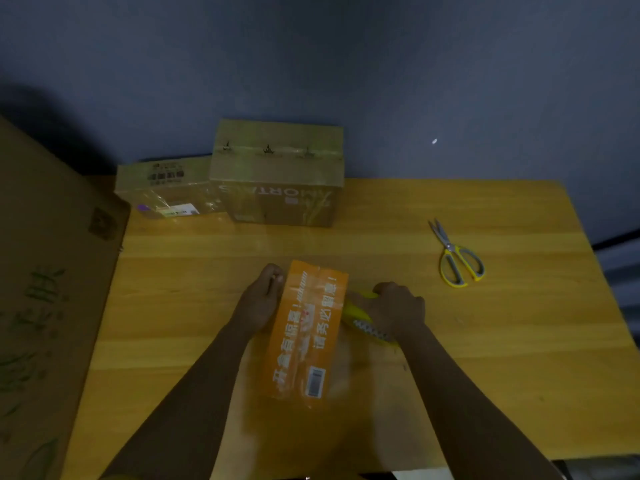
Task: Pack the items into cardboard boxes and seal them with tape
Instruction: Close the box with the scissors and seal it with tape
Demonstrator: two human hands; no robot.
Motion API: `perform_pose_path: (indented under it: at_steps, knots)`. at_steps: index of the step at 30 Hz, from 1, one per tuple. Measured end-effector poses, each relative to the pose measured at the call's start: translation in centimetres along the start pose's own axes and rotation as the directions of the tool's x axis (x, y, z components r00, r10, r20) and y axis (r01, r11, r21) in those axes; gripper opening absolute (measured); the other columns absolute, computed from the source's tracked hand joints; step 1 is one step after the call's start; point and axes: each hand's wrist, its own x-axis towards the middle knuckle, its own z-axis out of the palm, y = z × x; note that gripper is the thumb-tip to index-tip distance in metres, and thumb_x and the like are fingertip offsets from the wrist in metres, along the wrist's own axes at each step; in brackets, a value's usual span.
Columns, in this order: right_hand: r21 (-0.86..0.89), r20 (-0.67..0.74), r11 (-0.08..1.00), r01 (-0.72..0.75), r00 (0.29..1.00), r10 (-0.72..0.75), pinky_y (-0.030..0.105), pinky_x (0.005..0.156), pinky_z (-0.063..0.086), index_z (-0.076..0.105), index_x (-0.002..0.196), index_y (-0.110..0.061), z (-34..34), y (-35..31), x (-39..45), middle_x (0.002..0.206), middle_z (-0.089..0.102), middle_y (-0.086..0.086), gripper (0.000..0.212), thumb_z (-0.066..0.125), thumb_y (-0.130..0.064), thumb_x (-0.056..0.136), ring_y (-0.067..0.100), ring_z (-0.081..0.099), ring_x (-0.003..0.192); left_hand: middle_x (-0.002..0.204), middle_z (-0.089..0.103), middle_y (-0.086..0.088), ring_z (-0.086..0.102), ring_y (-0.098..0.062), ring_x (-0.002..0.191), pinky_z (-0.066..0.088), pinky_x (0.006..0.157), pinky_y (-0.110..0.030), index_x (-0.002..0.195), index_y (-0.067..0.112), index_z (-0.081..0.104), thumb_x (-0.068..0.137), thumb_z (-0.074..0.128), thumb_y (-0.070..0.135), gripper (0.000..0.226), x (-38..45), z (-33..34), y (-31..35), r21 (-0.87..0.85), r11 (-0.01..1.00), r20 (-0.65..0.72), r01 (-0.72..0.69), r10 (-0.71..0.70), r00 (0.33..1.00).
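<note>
An orange box (306, 327) with white lettering and a barcode label lies lengthwise on the wooden table (485, 341) in front of me. My left hand (261, 301) rests against the box's left side near its far end, fingers curled at the edge. My right hand (398, 311) grips a yellow tape dispenser (363, 322) pressed against the box's right side. Its toothed blade shows below my fingers.
Two taped cardboard boxes stand at the table's back: a low one (166, 190) and a taller one (277, 174). Yellow-handled scissors (455, 254) lie at the right. A large cardboard sheet (45, 306) leans at the left edge. A dark wall is behind.
</note>
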Motion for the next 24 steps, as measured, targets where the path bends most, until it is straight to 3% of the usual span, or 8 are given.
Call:
perform_pose_path:
  at_steps: [2, 4, 7, 13, 15, 17, 19, 24]
  knots:
    - [-0.055, -0.015, 0.998, 0.020, 1.000, -0.021, 0.044, 0.100, 0.029, 0.062, 0.123, -0.022, 0.1, -0.4, 0.2, 0.121, 0.064, 0.003, 0.076, 0.043, -0.079, 0.077, 0.023, 0.057, 0.114, 0.083, 0.056, 0.006, 0.053, -0.012, 0.072, 0.042, 0.065, -0.018, 0.094, 0.037, 0.043, 0.102, 0.040, 0.023, 0.016, -0.4, 0.5, -1.2, 0.033, 0.997, 0.107, 0.072, -0.075, 0.991]
    - [-0.102, -0.038, 0.994, 0.025, 0.999, -0.029, 0.044, 0.099, 0.029, 0.062, 0.122, -0.023, 0.2, -0.5, 0.3, 0.119, 0.065, 0.003, 0.070, 0.044, -0.075, 0.079, 0.023, 0.058, 0.112, 0.106, 0.057, -0.001, 0.055, -0.019, 0.094, 0.045, 0.087, -0.029, 0.109, 0.031, 0.042, 0.101, 0.045, 0.020, 0.014, -1.6, 1.1, -3.1, 0.117, 0.975, 0.205, 0.190, -0.211, 0.956]
    - [-0.148, -0.056, 0.989, 0.020, 0.998, -0.029, 0.043, 0.097, 0.029, 0.062, 0.120, -0.024, 0.3, -0.7, 0.3, 0.114, 0.067, 0.002, 0.067, 0.044, -0.073, 0.080, 0.022, 0.059, 0.109, 0.106, 0.063, -0.009, 0.062, -0.027, 0.096, 0.050, 0.088, -0.044, 0.106, 0.015, 0.052, 0.098, 0.051, 0.019, 0.010, -3.4, 0.9, -3.9, 0.245, 0.949, 0.280, 0.199, -0.266, 0.922]
    - [-0.154, -0.027, 0.988, 0.022, 0.999, -0.026, 0.046, 0.101, 0.026, 0.062, 0.119, -0.023, 0.3, -1.1, -0.1, 0.117, 0.065, 0.003, 0.067, 0.043, -0.073, 0.080, 0.023, 0.058, 0.110, 0.106, 0.061, -0.021, 0.058, -0.035, 0.095, 0.041, 0.074, -0.034, 0.107, 0.004, 0.057, 0.100, 0.041, 0.012, 0.020, 0.1, -1.8, 2.7, 0.212, 0.965, -0.173, 0.155, -0.119, 0.978]
    - [-0.162, -0.025, 0.987, 0.021, 0.999, -0.026, 0.046, 0.101, 0.026, 0.061, 0.120, -0.023, 0.3, -1.1, -0.2, 0.114, 0.066, 0.003, 0.067, 0.042, -0.074, 0.081, 0.023, 0.059, 0.108, 0.127, 0.054, -0.018, 0.052, -0.031, 0.115, 0.038, 0.088, -0.029, 0.126, 0.005, 0.053, 0.103, 0.035, 0.023, 0.034, 0.5, -0.9, 4.9, 0.165, 0.974, -0.183, 0.154, -0.123, 0.975]
    - [-0.171, -0.024, 0.985, 0.018, 0.999, -0.022, 0.047, 0.101, 0.026, 0.061, 0.120, -0.023, 0.3, -1.2, -0.3, 0.110, 0.067, 0.002, 0.068, 0.041, -0.075, 0.081, 0.024, 0.060, 0.105, 0.151, 0.033, -0.015, 0.034, -0.027, 0.137, 0.029, 0.106, -0.029, 0.147, 0.006, 0.029, 0.103, 0.032, 0.035, 0.053, -0.5, 1.1, 6.3, 0.095, 0.974, -0.098, 0.208, -0.199, 0.975]
    - [-0.173, -0.028, 0.985, 0.025, 0.999, -0.031, 0.046, 0.100, 0.027, 0.061, 0.120, -0.023, 0.3, -1.3, -0.3, 0.111, 0.067, 0.003, 0.068, 0.040, -0.075, 0.081, 0.024, 0.060, 0.106, 0.159, 0.017, -0.012, 0.025, -0.027, 0.142, 0.028, 0.108, -0.032, 0.153, 0.007, 0.004, 0.100, 0.037, 0.045, 0.073, -1.8, 3.2, 6.5, 0.083, 0.975, -0.045, 0.206, -0.203, 0.978]
    - [-0.266, -0.122, 0.960, 0.087, 0.985, -0.123, 0.043, 0.099, 0.031, 0.057, 0.125, -0.019, -0.1, -1.6, -1.1, 0.124, 0.059, 0.008, 0.065, 0.046, -0.068, 0.084, 0.029, 0.052, 0.117, 0.142, 0.048, -0.010, 0.054, -0.029, 0.119, 0.045, 0.088, -0.034, 0.154, 0.020, 0.000, 0.090, 0.051, 0.056, 0.089, -2.2, 3.8, 5.1, 0.029, 0.976, -0.119, 0.217, -0.212, 0.970]
